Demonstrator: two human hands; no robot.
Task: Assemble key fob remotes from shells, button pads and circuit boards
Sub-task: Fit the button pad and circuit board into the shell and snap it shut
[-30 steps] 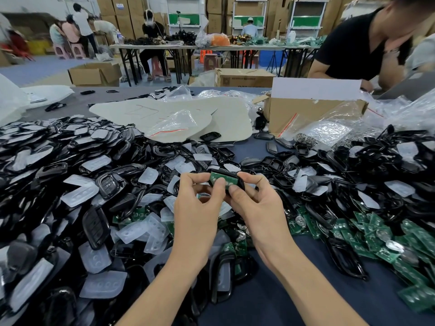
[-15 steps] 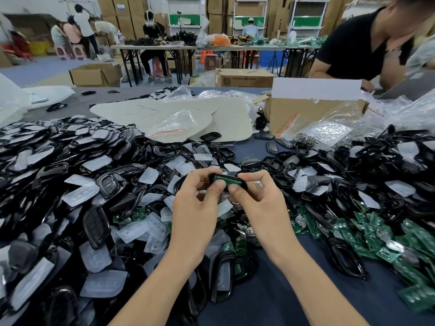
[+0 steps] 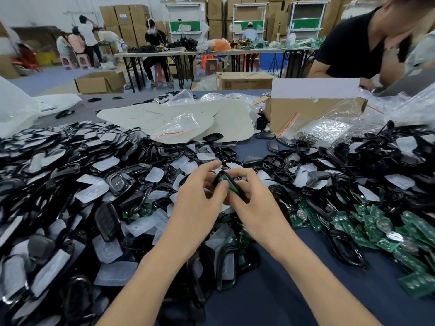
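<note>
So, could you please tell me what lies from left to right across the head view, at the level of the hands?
First the heap of black shells and clear button pads → left hand → half-built fob with a green board, held by both hands → right hand → pile of green circuit boards.

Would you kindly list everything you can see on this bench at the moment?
key fob shell: one, black with green board inside, held at centre.
loose shells: many, black, piled left and far right.
button pads: many, translucent white, among the left pile.
circuit boards: many, green, heaped at right.
cardboard box: one, brown, far side at right.
plastic bags: several, clear, mid-table and by the box.
table: one, dark blue, underneath.
person opposite: one, black shirt, far right.
left hand: one, grips the shell.
right hand: one, grips the shell.
</note>
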